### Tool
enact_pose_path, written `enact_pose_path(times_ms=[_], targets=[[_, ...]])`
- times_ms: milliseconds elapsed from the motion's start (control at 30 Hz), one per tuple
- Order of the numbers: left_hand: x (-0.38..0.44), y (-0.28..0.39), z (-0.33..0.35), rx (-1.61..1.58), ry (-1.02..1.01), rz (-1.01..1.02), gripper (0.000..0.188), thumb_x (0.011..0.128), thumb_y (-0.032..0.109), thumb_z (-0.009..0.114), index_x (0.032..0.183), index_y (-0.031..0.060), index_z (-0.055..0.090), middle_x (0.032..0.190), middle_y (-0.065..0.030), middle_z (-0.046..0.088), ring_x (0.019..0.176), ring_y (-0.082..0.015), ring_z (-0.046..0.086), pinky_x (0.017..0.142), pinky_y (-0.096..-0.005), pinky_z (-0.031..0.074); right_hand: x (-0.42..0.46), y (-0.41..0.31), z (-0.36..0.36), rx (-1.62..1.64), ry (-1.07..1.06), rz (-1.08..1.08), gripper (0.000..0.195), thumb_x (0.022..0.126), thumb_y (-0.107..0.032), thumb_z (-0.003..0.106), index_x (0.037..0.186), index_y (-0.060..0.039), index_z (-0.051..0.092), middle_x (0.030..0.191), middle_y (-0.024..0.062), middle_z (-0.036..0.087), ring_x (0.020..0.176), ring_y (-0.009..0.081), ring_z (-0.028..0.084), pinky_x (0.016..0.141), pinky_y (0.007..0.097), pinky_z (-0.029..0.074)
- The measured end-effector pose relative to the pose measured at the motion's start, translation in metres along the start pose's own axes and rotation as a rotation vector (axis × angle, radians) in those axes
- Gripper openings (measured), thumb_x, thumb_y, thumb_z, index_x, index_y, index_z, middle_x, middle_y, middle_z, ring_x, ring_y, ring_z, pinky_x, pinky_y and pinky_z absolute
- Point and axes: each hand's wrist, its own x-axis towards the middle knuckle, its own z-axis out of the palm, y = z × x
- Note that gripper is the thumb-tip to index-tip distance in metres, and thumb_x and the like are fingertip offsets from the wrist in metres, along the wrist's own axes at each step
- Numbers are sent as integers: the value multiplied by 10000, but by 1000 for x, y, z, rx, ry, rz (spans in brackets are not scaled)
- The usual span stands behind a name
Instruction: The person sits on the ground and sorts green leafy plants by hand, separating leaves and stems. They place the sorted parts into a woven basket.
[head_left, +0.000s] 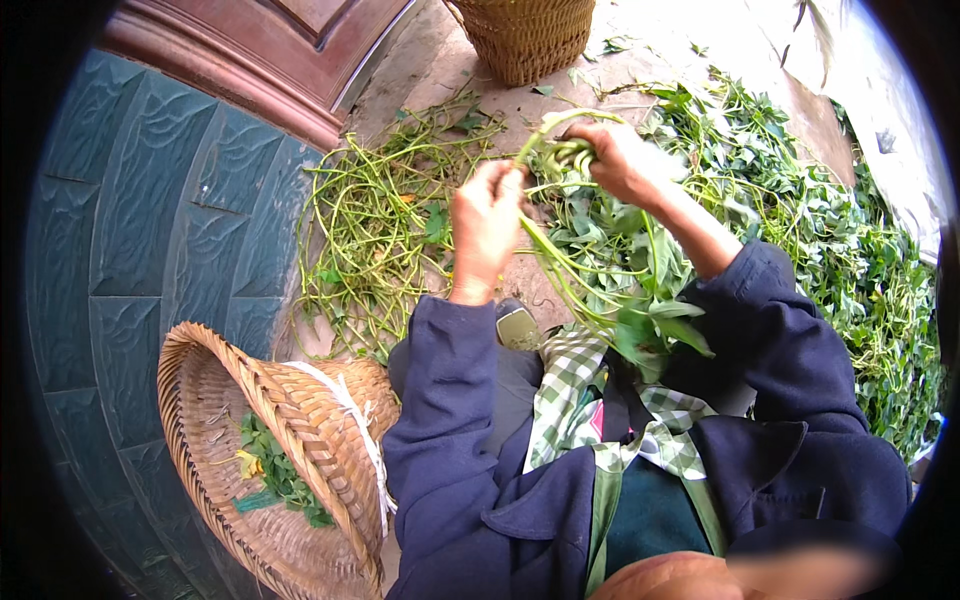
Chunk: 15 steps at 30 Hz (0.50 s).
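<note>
My left hand (487, 217) pinches a green vine stem between thumb and fingertips, in front of my lap. Curled around several coiled stems (571, 156), my right hand (611, 161) is up and to the right of it. A stem arches from one hand to the other. From the hands, a strand of leafy vine (570, 266) trails down over the green checked apron (566, 375), its broad leaves (652, 330) partly blurred. Bare vine stems (375, 232) lie heaped on the floor left of my left hand. Beyond my right forearm spreads a large pile of leafy vines (840, 217).
A tilted woven bamboo basket (330, 420) with some green leaves (281, 469) inside stands at my left side. Another wicker basket (529, 45) is at the far side. Blue-green wall tiles (150, 225) and a reddish-brown door (270, 60) border the left. A shoe (517, 324) shows below my hands.
</note>
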Motion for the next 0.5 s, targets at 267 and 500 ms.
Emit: enact_pose_path(times_ms=[267, 500], targets=[[12, -17, -24, -794, -70, -236, 151, 874, 90, 514, 965, -17, 571, 823, -108, 627, 758, -224, 627, 722, -353, 525, -8, -29, -10, 424, -82, 110, 372, 723, -359, 711, 866, -34, 599, 712, 37, 621, 645, 95, 554, 621, 268, 446], [15, -20, -16, -925, -85, -218, 192, 864, 47, 515, 1047, -5, 532, 959, -144, 609, 927, -260, 596, 834, -384, 483, -17, -38, 16, 336, -70, 79, 314, 695, -255, 718, 843, -13, 585, 734, 137, 614, 675, 239, 604, 639, 339, 456]])
